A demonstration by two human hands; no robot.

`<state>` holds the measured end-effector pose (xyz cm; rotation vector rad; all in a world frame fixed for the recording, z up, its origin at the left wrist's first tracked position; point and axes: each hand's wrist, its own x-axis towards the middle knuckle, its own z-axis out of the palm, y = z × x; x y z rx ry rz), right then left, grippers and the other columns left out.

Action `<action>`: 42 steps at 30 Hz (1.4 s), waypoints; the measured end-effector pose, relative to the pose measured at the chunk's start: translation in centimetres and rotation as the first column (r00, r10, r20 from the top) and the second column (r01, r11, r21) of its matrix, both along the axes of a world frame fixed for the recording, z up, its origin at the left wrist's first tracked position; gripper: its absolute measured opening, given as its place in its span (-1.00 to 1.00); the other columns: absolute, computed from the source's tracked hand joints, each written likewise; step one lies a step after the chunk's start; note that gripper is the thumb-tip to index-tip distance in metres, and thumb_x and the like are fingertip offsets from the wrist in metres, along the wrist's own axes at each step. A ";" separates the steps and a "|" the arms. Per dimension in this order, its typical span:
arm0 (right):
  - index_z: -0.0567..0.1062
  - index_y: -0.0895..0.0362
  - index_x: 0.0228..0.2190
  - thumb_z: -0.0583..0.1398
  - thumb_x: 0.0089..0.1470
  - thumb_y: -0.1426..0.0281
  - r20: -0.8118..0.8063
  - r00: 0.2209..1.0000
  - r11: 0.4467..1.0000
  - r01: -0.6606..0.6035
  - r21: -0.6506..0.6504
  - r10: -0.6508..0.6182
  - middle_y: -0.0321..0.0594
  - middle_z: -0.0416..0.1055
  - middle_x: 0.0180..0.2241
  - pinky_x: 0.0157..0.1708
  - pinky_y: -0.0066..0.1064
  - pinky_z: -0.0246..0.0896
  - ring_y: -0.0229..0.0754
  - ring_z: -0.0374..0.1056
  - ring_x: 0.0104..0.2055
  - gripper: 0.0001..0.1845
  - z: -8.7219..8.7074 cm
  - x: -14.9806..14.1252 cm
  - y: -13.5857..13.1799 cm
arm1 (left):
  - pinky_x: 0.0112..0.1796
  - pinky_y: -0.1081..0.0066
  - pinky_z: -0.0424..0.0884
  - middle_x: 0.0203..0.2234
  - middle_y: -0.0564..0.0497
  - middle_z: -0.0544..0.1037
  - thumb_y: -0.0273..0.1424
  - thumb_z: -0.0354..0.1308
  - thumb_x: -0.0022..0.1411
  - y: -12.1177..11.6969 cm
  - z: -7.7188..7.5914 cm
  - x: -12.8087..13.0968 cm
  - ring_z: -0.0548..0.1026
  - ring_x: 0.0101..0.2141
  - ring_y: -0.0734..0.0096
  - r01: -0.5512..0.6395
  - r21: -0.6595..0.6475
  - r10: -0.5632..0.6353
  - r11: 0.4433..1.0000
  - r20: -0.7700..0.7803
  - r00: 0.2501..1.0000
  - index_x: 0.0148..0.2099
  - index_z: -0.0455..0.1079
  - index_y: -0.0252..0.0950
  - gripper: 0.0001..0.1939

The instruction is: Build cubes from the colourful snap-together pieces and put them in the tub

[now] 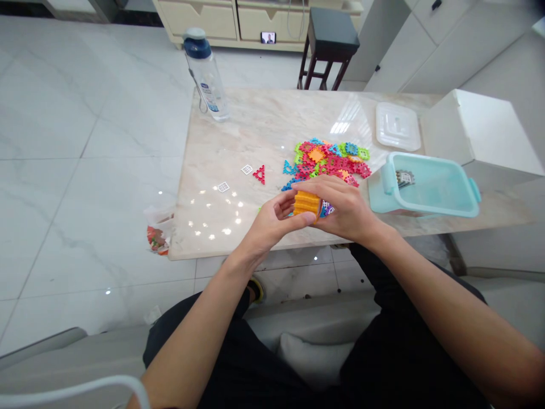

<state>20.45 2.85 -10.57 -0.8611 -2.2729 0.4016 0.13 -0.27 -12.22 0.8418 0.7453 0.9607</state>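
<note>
Between my two hands, above the front part of the table, is a stack of orange toothed plastic pieces (305,205). My left hand (275,218) grips it from the left, thumb along the near side. Around the far and right side of the stack curl the fingers of my right hand (340,204). Just beyond lies a heap of interlocking plastic tiles (327,162) in red, blue, green and orange, partly hidden by my right hand. Left of the heap are a red triangular tile (259,174) and two white window-shaped pieces (223,187).
A teal plastic bin (434,184) with some grey pieces inside stands at the right, its clear lid (398,126) behind it. Beside them is a white box (481,128). A water bottle (208,79) stands at the table's far left corner. Beyond the table is a dark stool (332,34).
</note>
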 end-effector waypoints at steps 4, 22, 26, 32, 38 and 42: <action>0.55 0.02 0.13 0.36 0.31 0.22 0.080 0.993 0.997 0.081 0.010 -0.082 -0.06 0.65 0.00 0.05 -0.09 0.48 0.08 0.57 0.02 -0.60 -0.5 0.7 0.5 | 0.09 0.26 0.47 0.13 -0.19 0.60 -0.17 0.58 0.13 0.4 -1.0 0.3 0.55 0.12 0.12 -0.187 0.025 0.189 0.982 -0.135 0.973 0.13 0.53 -0.28 -0.40; 0.49 0.10 0.27 0.44 0.21 0.20 0.218 0.964 0.929 0.213 -0.303 -0.150 0.05 0.52 0.25 0.28 0.06 0.32 0.21 0.38 0.31 -0.33 0.7 0.4 -0.2 | -0.21 0.39 0.57 -0.25 -0.07 0.72 -0.19 0.60 0.04 0.7 -2.6 0.6 0.64 -0.31 0.38 -0.321 0.170 0.363 0.932 -0.399 0.842 -0.12 0.56 -0.30 -0.54; 0.62 0.09 0.15 0.35 0.29 0.02 -0.059 0.949 0.719 0.193 -0.667 -0.309 -0.03 0.63 0.13 0.20 -0.02 0.48 0.07 0.55 0.16 -0.44 1.7 2.7 0.3 | -0.19 0.37 0.61 -0.22 -0.10 0.74 -0.17 0.64 -0.02 1.2 -1.7 0.0 0.67 -0.28 0.34 -0.287 0.079 0.297 0.955 -0.336 0.894 -0.12 0.59 -0.31 -0.50; 0.73 0.09 -0.02 0.53 0.02 0.05 -0.143 0.910 0.422 0.038 -0.906 -0.390 -0.07 0.71 -0.05 0.09 -0.12 0.58 0.05 0.63 0.02 -0.44 1.9 1.7 -0.4 | -0.12 0.32 0.64 -0.21 -0.12 0.76 -0.16 0.67 -0.07 1.1 -1.0 0.3 0.70 -0.23 0.26 -0.201 0.033 0.202 0.979 -0.274 0.940 -0.13 0.61 -0.32 -0.47; 0.76 0.11 -0.08 0.55 -0.03 0.06 -0.156 0.893 0.376 0.015 -0.927 -0.422 -0.08 0.72 -0.12 -0.05 -0.26 0.57 -0.01 0.64 -0.07 -0.46 1.7 0.9 -0.5 | -0.06 0.25 0.63 -0.14 -0.13 0.76 -0.12 0.66 -0.07 1.7 -1.8 0.1 0.71 -0.16 0.21 -0.168 -0.024 0.156 0.986 -0.255 0.954 -0.07 0.63 -0.31 -0.42; 0.76 0.14 -0.11 0.56 -0.04 0.06 -0.125 0.876 0.344 0.049 -0.938 -0.466 -0.08 0.72 -0.17 -0.14 -0.33 0.57 -0.04 0.64 -0.13 -0.46 0.4 1.0 -0.4 | -0.08 0.23 0.61 -0.18 -0.14 0.76 -0.10 0.66 -0.08 2.3 -2.1 -0.3 0.69 -0.20 0.20 -0.112 -0.036 0.094 0.993 -0.325 0.941 -0.08 0.64 -0.32 -0.41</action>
